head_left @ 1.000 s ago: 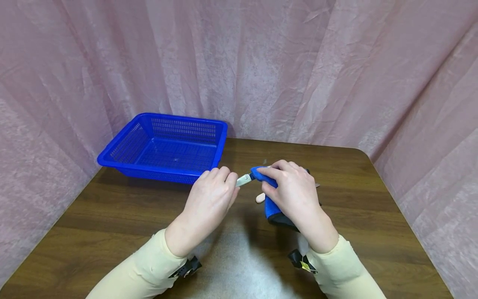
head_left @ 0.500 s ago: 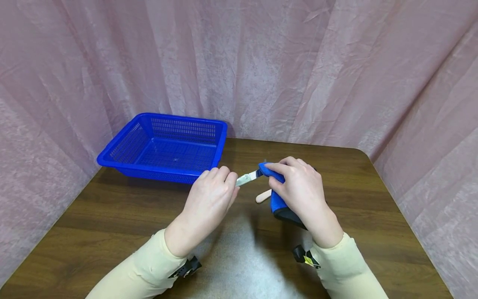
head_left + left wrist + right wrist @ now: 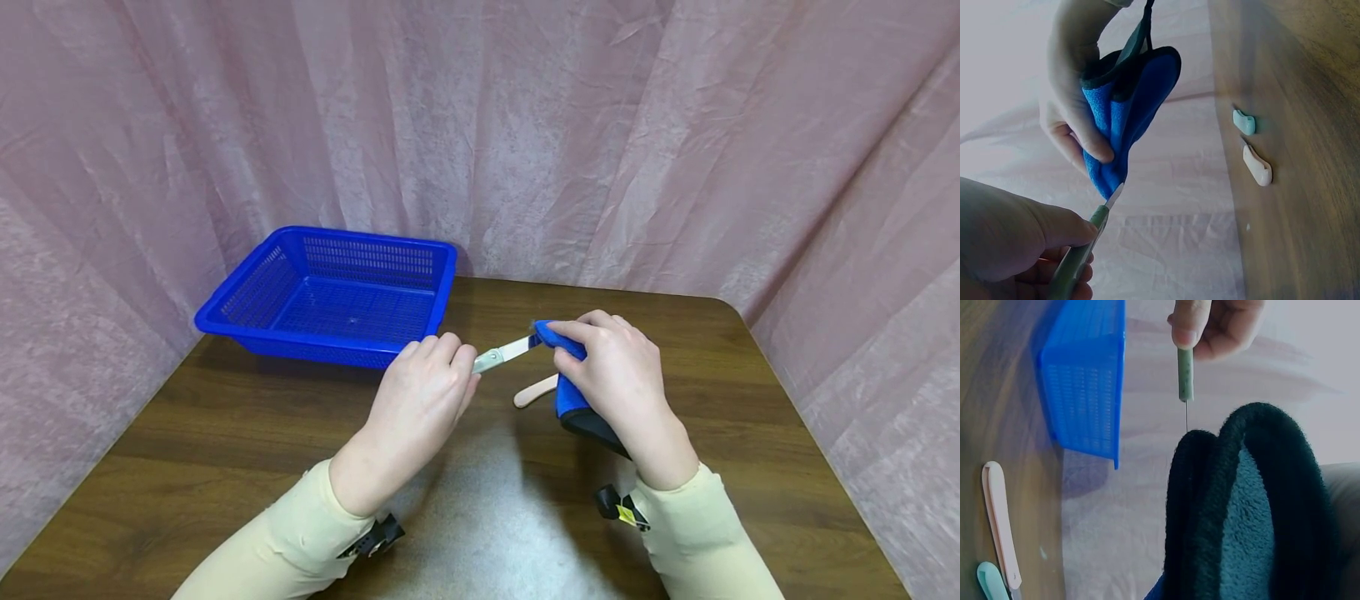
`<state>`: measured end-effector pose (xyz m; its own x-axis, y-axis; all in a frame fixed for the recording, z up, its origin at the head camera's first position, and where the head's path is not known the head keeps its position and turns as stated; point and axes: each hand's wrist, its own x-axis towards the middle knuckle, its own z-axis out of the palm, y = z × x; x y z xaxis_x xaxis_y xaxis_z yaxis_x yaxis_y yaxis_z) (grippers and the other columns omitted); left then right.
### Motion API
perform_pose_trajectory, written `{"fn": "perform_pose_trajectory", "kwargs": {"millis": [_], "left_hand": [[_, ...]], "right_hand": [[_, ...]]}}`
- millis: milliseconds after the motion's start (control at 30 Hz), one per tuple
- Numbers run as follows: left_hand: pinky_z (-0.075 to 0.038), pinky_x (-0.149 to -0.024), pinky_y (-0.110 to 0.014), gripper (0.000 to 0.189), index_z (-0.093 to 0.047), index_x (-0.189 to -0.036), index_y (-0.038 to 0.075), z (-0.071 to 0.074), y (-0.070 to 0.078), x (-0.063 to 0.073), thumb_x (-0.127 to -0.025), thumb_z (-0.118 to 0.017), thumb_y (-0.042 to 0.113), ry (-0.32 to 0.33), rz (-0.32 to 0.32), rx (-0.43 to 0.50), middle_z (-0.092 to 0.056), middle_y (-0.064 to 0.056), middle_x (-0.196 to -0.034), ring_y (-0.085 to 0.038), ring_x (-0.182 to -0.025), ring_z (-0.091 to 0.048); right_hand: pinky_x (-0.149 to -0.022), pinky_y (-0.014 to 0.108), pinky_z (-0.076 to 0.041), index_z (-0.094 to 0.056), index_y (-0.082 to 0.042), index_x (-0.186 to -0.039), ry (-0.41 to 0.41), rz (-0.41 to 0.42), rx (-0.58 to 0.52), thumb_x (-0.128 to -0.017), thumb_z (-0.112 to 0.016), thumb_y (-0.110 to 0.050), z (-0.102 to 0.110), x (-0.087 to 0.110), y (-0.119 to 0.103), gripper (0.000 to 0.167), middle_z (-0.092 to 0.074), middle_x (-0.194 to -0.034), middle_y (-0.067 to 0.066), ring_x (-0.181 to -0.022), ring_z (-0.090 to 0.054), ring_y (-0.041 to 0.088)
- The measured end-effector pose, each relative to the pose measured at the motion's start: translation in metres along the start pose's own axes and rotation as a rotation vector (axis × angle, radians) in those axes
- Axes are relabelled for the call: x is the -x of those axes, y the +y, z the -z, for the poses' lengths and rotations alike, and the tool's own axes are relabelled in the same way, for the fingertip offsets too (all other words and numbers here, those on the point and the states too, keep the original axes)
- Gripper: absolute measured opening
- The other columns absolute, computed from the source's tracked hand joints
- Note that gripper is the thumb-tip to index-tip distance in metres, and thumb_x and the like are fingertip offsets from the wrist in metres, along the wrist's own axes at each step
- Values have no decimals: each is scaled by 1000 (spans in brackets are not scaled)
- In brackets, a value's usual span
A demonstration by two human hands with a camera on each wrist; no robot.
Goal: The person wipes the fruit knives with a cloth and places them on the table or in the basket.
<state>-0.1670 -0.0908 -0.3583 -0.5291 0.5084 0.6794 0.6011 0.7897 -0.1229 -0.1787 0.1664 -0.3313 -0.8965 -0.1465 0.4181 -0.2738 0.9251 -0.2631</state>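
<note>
My left hand [image 3: 420, 392] grips the pale green handle [image 3: 489, 360] of a small knife, its blade [image 3: 516, 347] pointing right and slightly up. In my right hand [image 3: 618, 383] is a blue cloth [image 3: 572, 398] with a black border, folded and pinched over the blade's tip end. The blade between cloth and handle shows bare. In the left wrist view, right fingers [image 3: 1094, 140] press the cloth just ahead of the left thumb [image 3: 1069, 228]. Below, a pale pink knife [image 3: 1257, 165] and a teal one [image 3: 1244, 122] lie on the table.
A blue plastic basket [image 3: 330, 342] with slotted walls stands at the back left of the brown wooden table [image 3: 225, 467]. Pink curtains [image 3: 480, 150] hang behind the table and at both sides.
My right hand has slid the cloth to the right along the blade, away from the handle, baring more of it. More of the pink knife shows. The left hand stays in place.
</note>
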Motion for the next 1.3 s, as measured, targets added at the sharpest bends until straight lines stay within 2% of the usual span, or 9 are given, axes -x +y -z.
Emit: {"fn": "perform_pose_trajectory", "kwargs": {"millis": [367,533,833,1133,1300], "left_hand": [[-43,-59,-37,26,-67,-90,4,-3,0,1,-90,-90,15,3,0,-10,-58,-7,-82,-29,-69,-60],[-44,-59,-37,27,-66,-90,4,-5,0,2,-89,-90,16,6,0,-14,-58,-7,-82,-29,-69,-60],[-45,-59,-38,29,-65,-90,4,-8,0,2,-89,-91,16,-6,12,-14,-58,-8,-81,-30,-70,-60],[-44,-59,-37,28,-66,-92,3,-8,1,2,-90,-90,17,-13,2,-16,-58,-7,-82,-29,-70,-60],[-44,-59,-37,27,-67,-93,3,-7,1,2,-90,-91,17,-12,-2,-15,-59,-7,-83,-28,-70,-60]], "right_hand": [[-81,56,-57,-84,-25,-130,-8,-47,5,-95,-72,-19,1,-1,12,38,-77,-123,9,-108,-71,33],[-82,56,-57,-83,-25,-131,-9,-50,-3,-95,-71,-20,4,0,10,38,-77,-123,8,-108,-71,33],[-75,53,-58,-84,-26,-129,19,26,-5,-95,-74,-19,2,5,-3,36,-77,-117,6,-102,-71,30],[-78,49,-58,-86,-25,-125,59,145,4,-92,-85,-20,-5,12,-25,33,-78,-110,4,-96,-72,28],[-80,48,-58,-87,-25,-123,53,173,-5,-91,-87,-18,-9,13,-32,33,-78,-109,3,-96,-71,26]]}}
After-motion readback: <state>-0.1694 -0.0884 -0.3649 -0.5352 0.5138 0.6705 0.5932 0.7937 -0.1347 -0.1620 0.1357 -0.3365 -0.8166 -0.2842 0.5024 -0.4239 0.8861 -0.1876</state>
